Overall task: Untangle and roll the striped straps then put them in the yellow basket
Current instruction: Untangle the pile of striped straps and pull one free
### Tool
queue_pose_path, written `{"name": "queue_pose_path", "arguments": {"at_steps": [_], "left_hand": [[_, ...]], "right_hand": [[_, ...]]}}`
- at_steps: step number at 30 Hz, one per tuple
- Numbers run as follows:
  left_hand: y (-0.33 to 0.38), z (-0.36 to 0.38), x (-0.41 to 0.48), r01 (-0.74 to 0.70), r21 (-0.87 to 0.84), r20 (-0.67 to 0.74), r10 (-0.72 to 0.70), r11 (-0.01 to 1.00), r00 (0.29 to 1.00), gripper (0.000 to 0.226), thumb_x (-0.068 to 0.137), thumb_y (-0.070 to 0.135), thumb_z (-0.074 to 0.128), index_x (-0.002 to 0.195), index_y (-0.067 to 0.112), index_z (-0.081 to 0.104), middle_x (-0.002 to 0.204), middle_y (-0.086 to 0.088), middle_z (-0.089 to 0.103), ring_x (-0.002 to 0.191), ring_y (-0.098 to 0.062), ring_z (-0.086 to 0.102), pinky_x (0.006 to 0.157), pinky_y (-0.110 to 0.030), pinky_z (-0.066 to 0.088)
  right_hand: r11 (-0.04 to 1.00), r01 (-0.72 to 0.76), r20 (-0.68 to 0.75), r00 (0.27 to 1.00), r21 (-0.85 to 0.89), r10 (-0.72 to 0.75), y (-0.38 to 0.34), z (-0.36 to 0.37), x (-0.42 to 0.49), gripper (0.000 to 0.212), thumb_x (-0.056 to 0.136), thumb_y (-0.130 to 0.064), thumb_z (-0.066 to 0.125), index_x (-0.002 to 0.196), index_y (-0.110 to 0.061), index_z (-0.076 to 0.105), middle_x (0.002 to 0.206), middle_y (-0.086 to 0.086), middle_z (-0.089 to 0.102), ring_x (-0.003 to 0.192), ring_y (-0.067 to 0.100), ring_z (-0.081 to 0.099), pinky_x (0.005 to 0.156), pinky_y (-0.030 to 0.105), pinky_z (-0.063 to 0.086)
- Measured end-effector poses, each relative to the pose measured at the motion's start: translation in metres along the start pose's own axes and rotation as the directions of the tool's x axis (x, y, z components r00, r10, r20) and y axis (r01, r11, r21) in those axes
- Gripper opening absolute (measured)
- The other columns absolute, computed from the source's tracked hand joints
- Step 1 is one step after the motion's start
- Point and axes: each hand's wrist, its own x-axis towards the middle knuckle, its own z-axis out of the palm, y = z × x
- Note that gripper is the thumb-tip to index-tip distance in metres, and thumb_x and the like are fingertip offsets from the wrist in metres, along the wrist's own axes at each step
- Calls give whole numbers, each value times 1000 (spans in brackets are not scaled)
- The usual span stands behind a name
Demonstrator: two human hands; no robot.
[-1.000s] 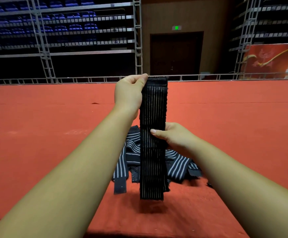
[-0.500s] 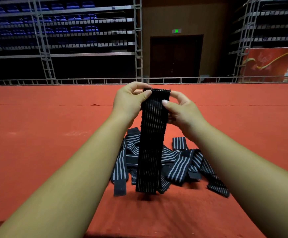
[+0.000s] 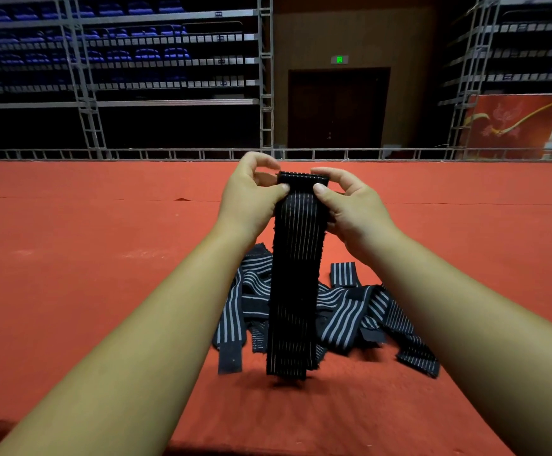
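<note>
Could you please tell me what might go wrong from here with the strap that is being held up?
The held strap hangs long, with its free end close to the tangled pile; it may snag there during rolling. The left hand and right hand pinch only the folded top edge, so the first turn could slip or roll crooked.

We recorded one view only: a wide-angle head-worn camera, facing forward and slightly downward over the red carpet [image 3: 70, 258] toward the tiered blue seats [image 3: 143, 54]. The striped strap [image 3: 296, 274] hung close before the lens, centre frame.
</note>
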Motion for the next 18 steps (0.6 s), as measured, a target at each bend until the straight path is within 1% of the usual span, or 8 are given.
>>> {"name": "queue_pose_path", "arguments": {"at_steps": [1,2,5,8,10,13,16,18], "left_hand": [[2,-1,-1,4,-7,9,-4,1000,1000,32,91,-4,70,109,22,69,96,-7,75,90,-28,79,79,-48,67],[4,-1,-2,9,-19,22,-8,1000,1000,32,93,-6,69,110,20,72,95,-7,76,87,-25,79,77,-45,67],[7,-1,-2,23,-40,37,-22,999,999,24,91,-8,71,98,14,78,86,-7,74,77,-22,74,72,-40,64],[6,1,-3,38,-39,18,-38,998,999,23,88,-7,73,92,15,79,81,-5,73,72,-21,71,68,-36,60],[6,2,-4,47,-44,23,-46,998,999,21,87,-5,72,93,14,79,81,-5,73,72,-23,69,70,-37,57],[8,3,-6,97,-108,47,-93,989,995,20,84,1,69,92,16,78,88,-11,71,81,-27,69,78,-43,58],[8,2,-5,168,-184,65,-158,969,985,15,85,8,62,93,13,74,92,-12,69,83,-25,68,82,-43,57],[6,1,-4,197,-200,86,-183,960,979,10,91,15,70,99,9,71,98,-13,71,87,-27,72,83,-41,60]], "right_hand": [[1000,-1,17,1000,5,1,-1,1,0,27,108,-8,62,128,-23,73,107,16,78,87,23,76,70,33,62],[1000,-8,33,999,20,8,-2,1,-1,27,108,-9,61,128,-23,73,107,15,78,88,24,75,70,33,62],[996,-44,60,997,75,39,-3,4,-1,19,107,-18,66,124,-18,73,104,9,78,92,25,75,75,34,61],[998,-31,16,999,59,30,-1,6,1,16,108,-20,66,118,-13,75,102,11,78,92,27,76,83,41,62],[998,-26,-4,1000,52,26,-2,7,2,15,108,-14,64,117,-10,76,105,16,79,93,28,77,85,43,62],[999,-22,-19,1000,44,22,-4,6,2,16,107,-8,64,117,-8,76,111,23,78,95,32,75,91,48,60],[1000,-12,-20,1000,26,12,-4,6,2,17,104,-3,65,113,-11,77,105,19,76,95,32,71,90,48,56],[1000,-1,-20,1000,15,1,-3,6,0,20,102,0,65,114,-11,76,100,14,74,93,31,69,85,46,55]]}}
